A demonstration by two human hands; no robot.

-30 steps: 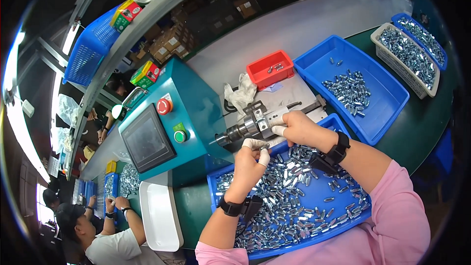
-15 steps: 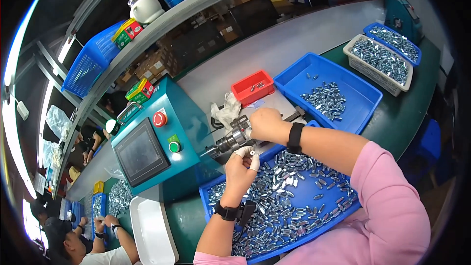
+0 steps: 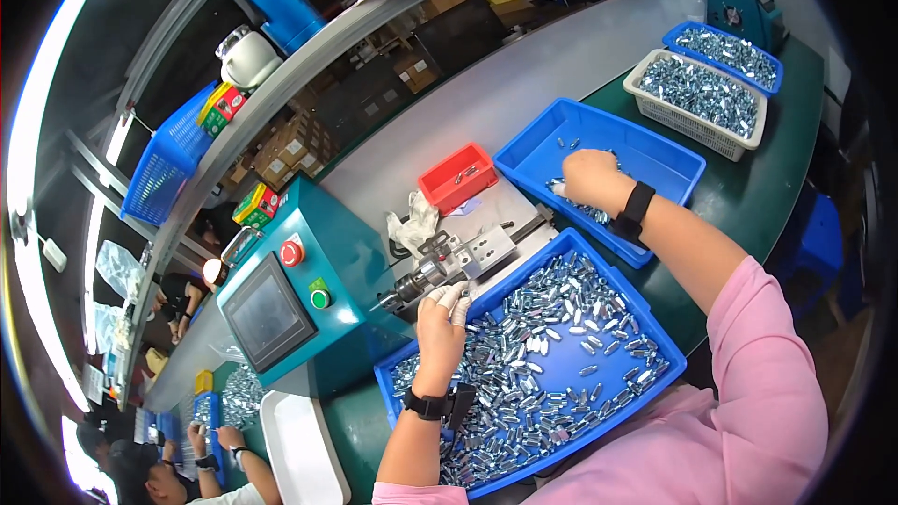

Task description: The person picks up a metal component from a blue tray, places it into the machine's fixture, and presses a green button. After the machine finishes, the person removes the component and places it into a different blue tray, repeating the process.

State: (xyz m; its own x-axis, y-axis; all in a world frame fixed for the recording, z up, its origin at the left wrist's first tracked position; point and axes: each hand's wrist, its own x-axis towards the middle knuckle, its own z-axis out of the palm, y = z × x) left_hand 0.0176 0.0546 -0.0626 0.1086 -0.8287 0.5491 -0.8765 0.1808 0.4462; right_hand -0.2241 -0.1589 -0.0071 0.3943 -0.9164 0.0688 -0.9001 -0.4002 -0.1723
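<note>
While the R hand [image 3: 591,178] is held low over the pile in the blue bin [image 3: 655,154], its fingers are mostly hidden by the back of the hand; whether they're spread or closed on anything can't be told. The L hand [image 3: 440,327] is placed just beside the chuck [image 3: 407,288], w/ white-covered fingers bent & drawn near each other; whether a part is pinched there can't be made out.

Metal parts [image 3: 477,430] are heaped in the near tray [image 3: 561,374], w/ some blue base left bare nr the middle. More are piled in the blue bin, partly covered by the R hand, & a few are kept in the red bin [image 3: 472,194].

The clamp block [image 3: 486,251] is set btwn the near tray & red bin, in line w/ the chuck. A white cloth [image 3: 416,224] is bunched behind it. On the green machine [image 3: 323,243], a dark screen [image 3: 268,310] is mounted, w/ red & green buttons alongside. To the R, a white basket [image 3: 687,123] is filled w/ sim. parts.
</note>
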